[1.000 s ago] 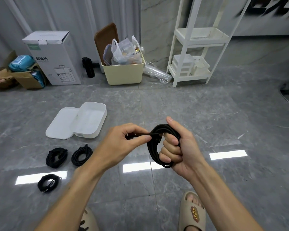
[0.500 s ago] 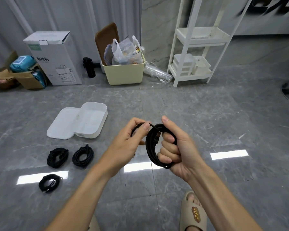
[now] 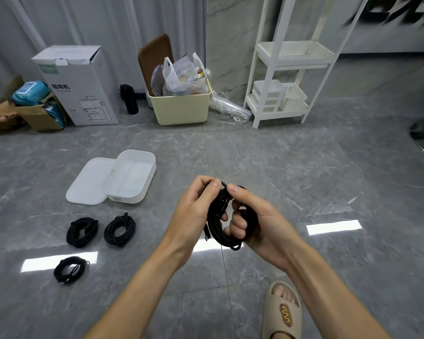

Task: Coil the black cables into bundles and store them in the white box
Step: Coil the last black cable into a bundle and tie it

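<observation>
A black cable coil hangs in mid-air above the grey floor. My right hand grips it with fingers curled through the loops and the thumb on top. My left hand pinches the cable's upper end against the coil; a short plug end dangles below. The white box sits open on the floor at the left, its lid lying beside it. Three coiled black bundles lie nearer: one, another to its right, a smaller one in front.
Along the back wall stand a cardboard carton, a black bottle, a cream bin stuffed with bags and a white shelf rack. My sandalled foot is at the lower right.
My left hand has brought the cable's loose end from out at the left in against the top of the coil, closing up to my right hand. The coil has hardly moved.
</observation>
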The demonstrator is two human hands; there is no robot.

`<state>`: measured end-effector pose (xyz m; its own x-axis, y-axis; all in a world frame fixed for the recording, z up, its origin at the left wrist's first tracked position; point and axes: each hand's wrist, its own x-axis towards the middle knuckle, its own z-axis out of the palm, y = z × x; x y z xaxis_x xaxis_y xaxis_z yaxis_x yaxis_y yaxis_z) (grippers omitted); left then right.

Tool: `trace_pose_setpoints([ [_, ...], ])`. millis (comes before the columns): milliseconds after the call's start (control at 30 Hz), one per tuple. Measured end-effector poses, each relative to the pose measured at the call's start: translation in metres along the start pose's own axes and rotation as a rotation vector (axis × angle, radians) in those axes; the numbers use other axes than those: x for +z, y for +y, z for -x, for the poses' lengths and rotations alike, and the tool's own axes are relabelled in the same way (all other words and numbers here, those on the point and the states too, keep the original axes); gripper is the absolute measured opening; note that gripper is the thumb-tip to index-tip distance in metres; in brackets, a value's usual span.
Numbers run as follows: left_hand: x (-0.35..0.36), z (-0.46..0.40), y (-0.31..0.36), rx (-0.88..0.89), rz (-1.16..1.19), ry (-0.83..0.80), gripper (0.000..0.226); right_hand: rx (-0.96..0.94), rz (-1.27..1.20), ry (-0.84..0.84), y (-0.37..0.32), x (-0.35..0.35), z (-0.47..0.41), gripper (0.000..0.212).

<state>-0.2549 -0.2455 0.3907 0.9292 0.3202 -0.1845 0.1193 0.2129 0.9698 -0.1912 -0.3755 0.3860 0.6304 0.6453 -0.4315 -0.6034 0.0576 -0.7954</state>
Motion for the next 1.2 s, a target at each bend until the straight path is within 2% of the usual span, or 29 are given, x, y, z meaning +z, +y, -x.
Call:
trace_pose_setpoints([
  [200,-0.009,-0.002,0.008,-0.018,-0.037,-0.102,0.017,0.024,0.074,-0.007,-0.005,0.0,0.0,0.047],
  [300,-0.007,-0.002,0.008,-0.033,-0.006,-0.118,0.021,-0.04,0.04,0.061,-0.004,0.006,-0.001,0.029],
  [400,-0.004,-0.002,0.006,-0.036,-0.014,-0.104,0.026,-0.099,-0.082,0.084,-0.004,0.012,-0.002,0.025],
  [533,-0.008,-0.004,0.003,0.031,-0.174,0.0,0.028,-0.139,-0.197,0.139,-0.007,0.012,-0.003,0.033],
  [667,-0.01,-0.004,-0.005,0.191,-0.514,0.064,0.025,-0.179,-0.186,0.209,-0.007,0.009,-0.004,0.039],
  [733,-0.008,-0.003,-0.006,0.181,-0.462,0.026,0.025,-0.185,-0.177,0.225,-0.007,0.009,-0.004,0.039],
  [800,-0.009,-0.001,-0.008,0.141,-0.386,-0.048,0.045,-0.186,-0.159,0.217,-0.006,0.009,-0.003,0.035],
  [867,-0.009,0.0,-0.01,0.12,-0.417,-0.132,0.071,-0.193,-0.14,0.199,-0.007,0.009,-0.002,0.032],
  [933,-0.008,0.002,-0.01,0.108,-0.456,-0.185,0.081,-0.202,-0.127,0.194,-0.008,0.008,-0.001,0.031],
  [1033,-0.005,0.002,-0.012,0.107,-0.435,-0.163,0.073,-0.215,-0.117,0.177,-0.009,0.005,-0.001,0.034],
  [1200,-0.007,-0.003,-0.013,0.042,-0.273,-0.086,0.055,-0.238,-0.11,0.109,-0.009,0.001,-0.001,0.033],
])
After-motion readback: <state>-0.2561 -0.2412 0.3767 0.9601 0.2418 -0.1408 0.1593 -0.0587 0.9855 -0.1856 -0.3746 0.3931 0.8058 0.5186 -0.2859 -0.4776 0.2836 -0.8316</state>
